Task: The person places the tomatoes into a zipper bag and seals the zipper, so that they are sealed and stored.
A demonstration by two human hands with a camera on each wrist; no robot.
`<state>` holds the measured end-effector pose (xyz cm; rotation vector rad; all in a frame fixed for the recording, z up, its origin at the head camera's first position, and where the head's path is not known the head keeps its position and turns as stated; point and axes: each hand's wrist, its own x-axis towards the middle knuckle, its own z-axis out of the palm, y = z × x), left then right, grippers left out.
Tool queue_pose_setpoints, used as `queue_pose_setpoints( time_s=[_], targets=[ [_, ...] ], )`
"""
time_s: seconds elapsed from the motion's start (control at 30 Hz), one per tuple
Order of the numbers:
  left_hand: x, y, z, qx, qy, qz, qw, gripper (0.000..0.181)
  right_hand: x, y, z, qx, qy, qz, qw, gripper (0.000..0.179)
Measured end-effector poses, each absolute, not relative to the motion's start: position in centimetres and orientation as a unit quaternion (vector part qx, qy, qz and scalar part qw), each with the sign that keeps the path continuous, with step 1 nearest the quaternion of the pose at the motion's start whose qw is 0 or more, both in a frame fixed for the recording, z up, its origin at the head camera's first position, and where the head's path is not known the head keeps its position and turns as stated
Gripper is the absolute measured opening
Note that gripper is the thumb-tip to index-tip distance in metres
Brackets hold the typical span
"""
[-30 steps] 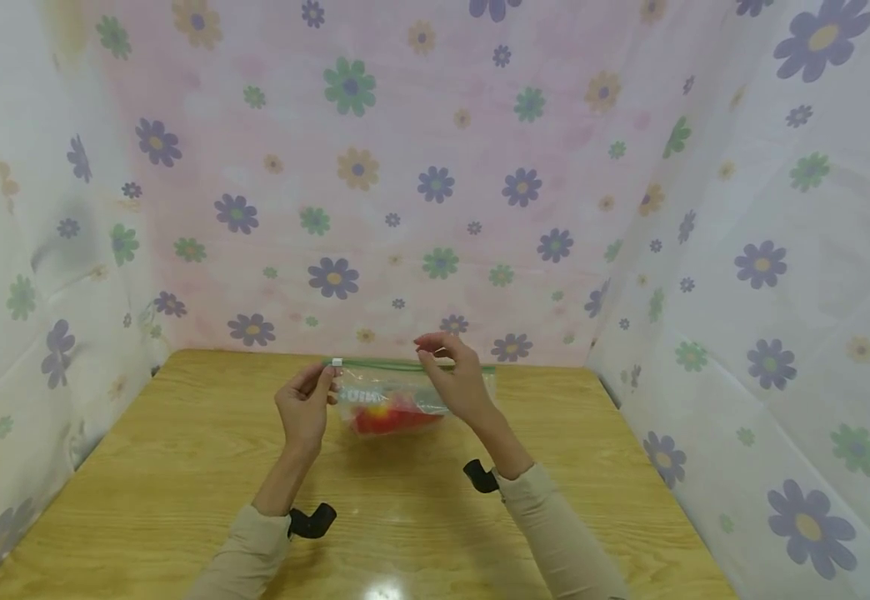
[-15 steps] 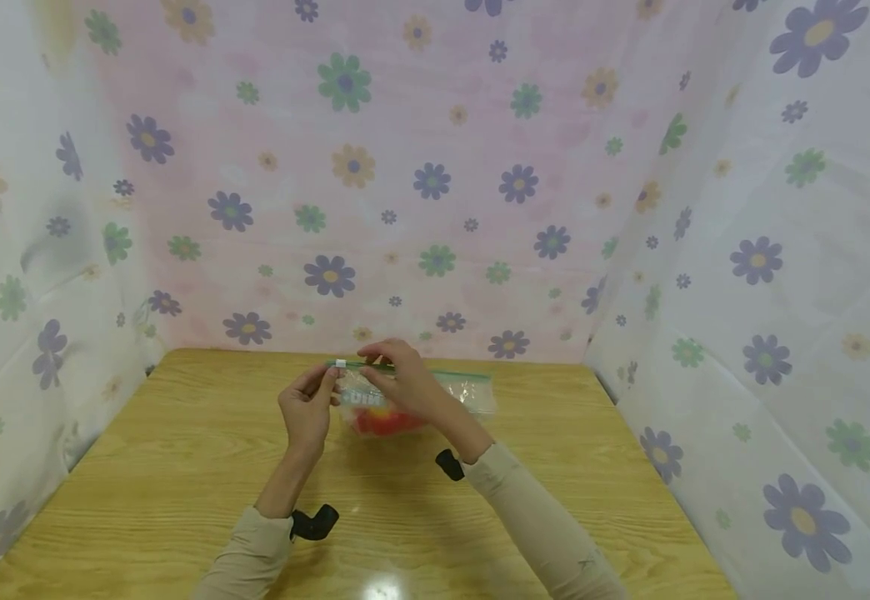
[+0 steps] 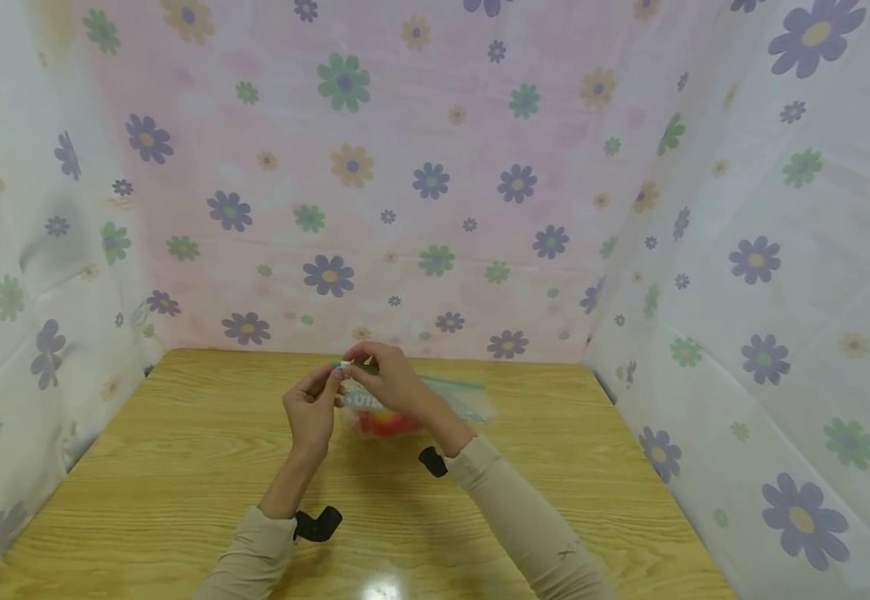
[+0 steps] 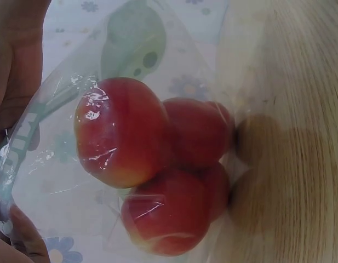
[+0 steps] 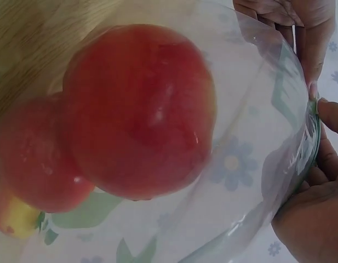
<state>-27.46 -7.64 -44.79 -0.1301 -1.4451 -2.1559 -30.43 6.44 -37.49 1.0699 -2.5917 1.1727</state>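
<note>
A clear zip bag [image 3: 461, 398] with a green top edge stands on the wooden table. Several round red fruits [image 4: 122, 131] with yellowish patches lie inside it; their exact kind is unclear. At the bag's upper left corner, my left hand [image 3: 311, 417] pinches the edge between thumb and fingers. My right hand [image 3: 399, 385] has its thumb and fingertips on the white slider [image 3: 345, 364] at that same corner, pinching it right beside the left fingertips. In the head view the right hand covers part of the seal; the right wrist view shows both hands meeting at the bag's rim.
The wooden table [image 3: 555, 467] reaches back to a flower-printed cloth [image 3: 420, 233], which also hangs at both sides. A black curved piece [image 3: 318, 524] sticks out at the left wrist, another [image 3: 432, 461] at the right wrist.
My right hand has moved left along the bag's top, from over its right part to the slider, and now pinches there. The left hand keeps its hold on the corner, shifting slightly right.
</note>
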Motion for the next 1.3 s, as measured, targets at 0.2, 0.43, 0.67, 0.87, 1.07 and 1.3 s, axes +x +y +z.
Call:
queue_pose_setpoints(
  time_s=[0.2, 0.43, 0.67, 0.87, 1.07, 1.3],
  targets=[
    [-27.2, -7.6, -45.0, -0.050, -0.546, -0.792, 0.269, 0.026, -30.7, 6.5, -37.3, 0.347, -0.854, 0.386, 0.027, 0.014],
    [-27.4, -7.6, -44.9, -0.063, -0.540, -0.791, 0.281, 0.025, -31.1, 6.7, -36.6, 0.358, -0.855, 0.376, 0.004, 0.010],
    [-27.5, -7.7, -44.7, -0.066, -0.543, -0.788, 0.282, 0.026, -31.5, 6.9, -36.1, 0.378, -0.853, 0.360, 0.007, 0.007],
    [-27.5, -7.8, -44.8, -0.064, -0.554, -0.781, 0.280, 0.025, -31.5, 7.1, -36.2, 0.391, -0.853, 0.344, 0.017, 0.008],
    [-27.5, -7.8, -44.8, -0.065, -0.556, -0.779, 0.282, 0.023, -31.5, 7.3, -36.1, 0.398, -0.855, 0.330, 0.026, 0.008],
    [-27.6, -8.0, -44.8, -0.063, -0.552, -0.782, 0.284, 0.024, -31.8, 7.6, -36.0, 0.400, -0.858, 0.321, 0.021, 0.007]
  ],
)
